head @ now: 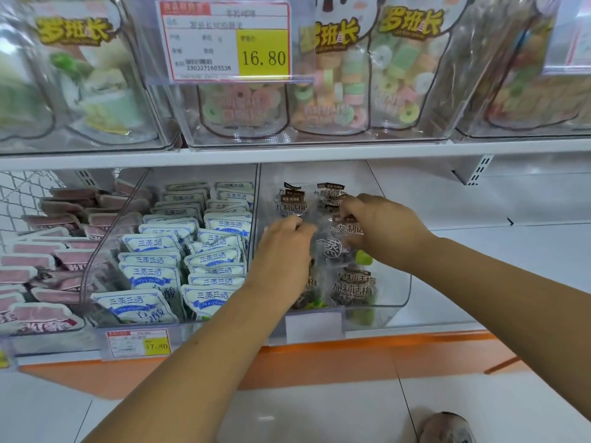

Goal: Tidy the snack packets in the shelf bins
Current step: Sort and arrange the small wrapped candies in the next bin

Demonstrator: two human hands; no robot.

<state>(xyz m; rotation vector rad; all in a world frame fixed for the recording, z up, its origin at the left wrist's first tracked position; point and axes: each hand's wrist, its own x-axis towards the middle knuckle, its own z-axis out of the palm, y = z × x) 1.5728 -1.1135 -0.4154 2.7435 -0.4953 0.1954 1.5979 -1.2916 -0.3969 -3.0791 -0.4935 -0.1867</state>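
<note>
Both hands are inside the clear bin (401,282) on the lower shelf, working the plum packets (351,286), which are see-through bags with brown labels. The packets sit only in this bin: some stand upright at the back, some lie at the front, and a loose bunch in the middle is tilted between the hands.

The left hand (283,247) comes in from the front left with its fingers curled and its thumb closed on the edge of a packet in the middle bunch. The right hand (383,228) reaches over from the right with its fingers (350,212) bent down over the tops of the packets, pinching them. The film is transparent and glary, so I can't tell how many packets each hand actually has.

The two-sided grip probably squares the bunch so it can stand in a row. The hands work from above because the bin's front wall is high.

The next bin to the left holds white-and-blue packets (220,225), already lined up in two neat rows, which is likely the target look. Pink packets (41,260) are further left. On the front of the plum bin is a blank label holder (315,326), and the neighbouring bin carries a small price tag (137,343). On the upper shelf are ring-candy bags (335,87) and a large price tag (224,39) reading 16.80. A shoe (447,426) shows on the floor.

The tidying is partly done. The middle bunch still needs to be straightened and set down.
</note>
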